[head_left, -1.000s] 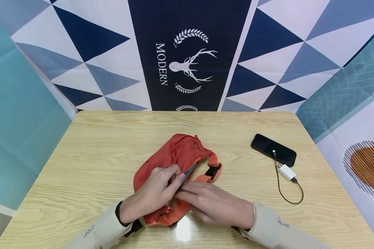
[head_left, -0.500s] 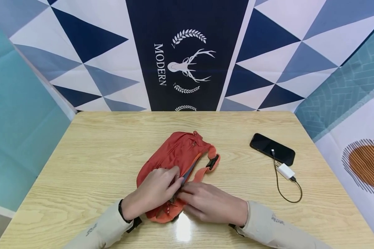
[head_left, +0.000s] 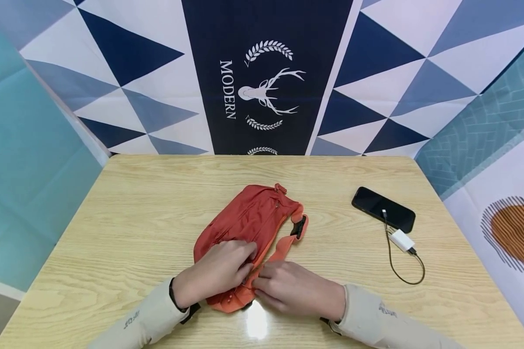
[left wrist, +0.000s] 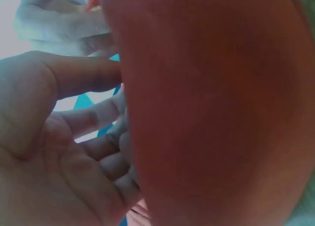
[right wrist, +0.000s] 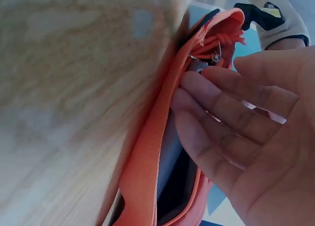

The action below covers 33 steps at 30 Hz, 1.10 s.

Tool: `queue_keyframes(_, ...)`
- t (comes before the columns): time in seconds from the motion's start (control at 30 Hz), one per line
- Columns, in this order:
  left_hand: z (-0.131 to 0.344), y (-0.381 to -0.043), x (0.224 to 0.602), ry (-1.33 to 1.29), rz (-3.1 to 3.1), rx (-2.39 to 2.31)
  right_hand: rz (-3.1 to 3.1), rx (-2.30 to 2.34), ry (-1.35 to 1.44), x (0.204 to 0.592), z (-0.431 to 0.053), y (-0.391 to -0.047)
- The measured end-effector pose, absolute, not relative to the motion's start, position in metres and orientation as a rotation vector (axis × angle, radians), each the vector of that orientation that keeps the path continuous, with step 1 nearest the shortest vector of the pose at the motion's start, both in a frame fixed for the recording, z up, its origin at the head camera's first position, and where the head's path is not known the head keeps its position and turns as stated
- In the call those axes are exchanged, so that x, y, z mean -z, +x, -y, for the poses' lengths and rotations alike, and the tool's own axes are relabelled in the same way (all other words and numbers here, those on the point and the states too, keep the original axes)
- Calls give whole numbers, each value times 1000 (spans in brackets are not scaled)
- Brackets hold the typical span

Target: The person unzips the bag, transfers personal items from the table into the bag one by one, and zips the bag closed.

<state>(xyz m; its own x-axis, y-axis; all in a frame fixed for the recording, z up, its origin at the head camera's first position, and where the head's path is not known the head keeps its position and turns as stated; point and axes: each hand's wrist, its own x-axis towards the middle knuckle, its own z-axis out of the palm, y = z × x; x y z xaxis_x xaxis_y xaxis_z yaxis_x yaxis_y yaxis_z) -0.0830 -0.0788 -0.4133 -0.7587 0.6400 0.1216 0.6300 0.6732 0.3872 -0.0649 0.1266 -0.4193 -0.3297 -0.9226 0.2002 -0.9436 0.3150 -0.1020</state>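
Your left grip [head_left: 216,271] lies over the near end of the soft red fabric waist bag [head_left: 244,218], fingers curled and holding the cloth close to its orange-trimmed zip edge [head_left: 269,242]; the exact pinch is hidden beneath the knuckles. Your right grip [head_left: 299,291] sits just to the right of it, its lightly bent fingertips touching the flat orange webbing strap [head_left: 283,246], and in the right wrist view the thumb stands a little apart; whether those fingers pinch anything, you cannot tell from here. The bag lies on the pale wood-grain bench [head_left: 157,194], most of its body ahead of both grips, its long axis running away from you and slanting to the right. The relation that matters is that zip edge: it starts in the gap between your two grips and runs forward and rightward along the bag's right side, the left grip nearer the red body, the right grip nearer the strap. Ahead of the right grip is the black plastic buckle [head_left: 299,227]. Farther off, ahead and to its right, a black slab phone [head_left: 382,208] lies beside a small white block charger [head_left: 402,240] with a thin dark cable [head_left: 408,283].
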Motion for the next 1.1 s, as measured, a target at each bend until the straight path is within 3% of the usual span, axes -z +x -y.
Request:
queue_keyframes(0.27,79,-83,411,1093,-2835,-637,2395,-122,1723,417,-120,-47)
queue_keyframes(0.57,118,-86,369,1023,-2536,-912,2427,-154,1792,422,-102,-44)
queue_keyframes(0.8,128,-54,395,1096,-2663,-789,2378,-157,1785,430,-94,-45)
queue_keyframes(1.1,135,-40,417,1107,-2740,-652,2598,-48,1518,431,-77,-41)
